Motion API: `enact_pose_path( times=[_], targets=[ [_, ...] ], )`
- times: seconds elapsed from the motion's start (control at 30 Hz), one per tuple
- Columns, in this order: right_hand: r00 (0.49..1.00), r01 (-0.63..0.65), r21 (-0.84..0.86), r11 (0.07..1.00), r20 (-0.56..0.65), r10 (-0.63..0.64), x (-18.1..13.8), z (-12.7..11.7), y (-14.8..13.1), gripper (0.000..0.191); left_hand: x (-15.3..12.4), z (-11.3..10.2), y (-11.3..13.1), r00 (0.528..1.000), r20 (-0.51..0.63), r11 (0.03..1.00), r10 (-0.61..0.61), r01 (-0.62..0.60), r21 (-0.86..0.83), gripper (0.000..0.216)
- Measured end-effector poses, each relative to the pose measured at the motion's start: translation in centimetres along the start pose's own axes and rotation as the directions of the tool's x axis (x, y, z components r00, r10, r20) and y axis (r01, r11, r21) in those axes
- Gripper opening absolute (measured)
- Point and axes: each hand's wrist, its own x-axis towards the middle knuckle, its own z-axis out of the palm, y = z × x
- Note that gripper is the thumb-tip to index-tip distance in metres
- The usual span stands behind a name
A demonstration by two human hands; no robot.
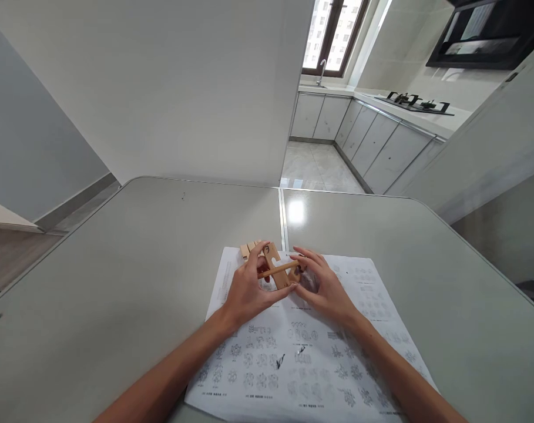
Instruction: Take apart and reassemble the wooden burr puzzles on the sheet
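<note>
From where I stand, the work is a small, light-brown wooden assembly [281, 281] made of a flat notched plate [272, 252] and a thin wooden rod [278, 269] lying across it. It is located between the hands, over a white printed paper sheet [267, 320] on the smooth grey table [117, 294].

Left hand [248, 286]: fingers bent around the plate, forefinger at the upper edge, thumb at the lower edge; gripping. Right hand [323, 286]: fingers closed around the right side of the assembly, near the end of the rod; the exact contact is partly hidden. The two thumbs nearly meet beneath the rod.

Pale wooden blocks [244, 251] show just beyond the left fingers, near the top edge of the sheet. A dark red part [262, 269] shows between the left fingers; its shape cannot be determined.

Caution: the rod may slip or drop if the right fingers relax. Uneven pressure from the two hands could tilt the plate and bind the rod. A forced push may crack the wood beside the notch. A careless left knuckle could scatter the blocks.
</note>
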Motion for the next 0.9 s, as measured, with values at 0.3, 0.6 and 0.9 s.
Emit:
enact_pose_path(
  times=[0.3,0.6,0.9],
  targets=[
    [0.996,-0.083,0.337,0.938,0.004,0.087,-0.2,-0.5,-1.1,0.020,0.0,-0.1,0.5,0.996,0.088,0.999,0.020,-0.024,0.045,0.091],
    [0.997,-0.073,0.438,0.896,0.061,0.051,0.2,-0.7,-1.3,0.015,-0.1,-0.1,0.3,0.987,0.161,0.999,0.002,-0.009,0.041,0.097],
    [0.993,-0.093,0.419,0.903,0.107,0.052,0.0,-0.7,-1.0,0.017,0.0,-0.3,0.4,0.978,0.186,0.994,-0.094,0.103,-0.044,0.100]
  ],
)
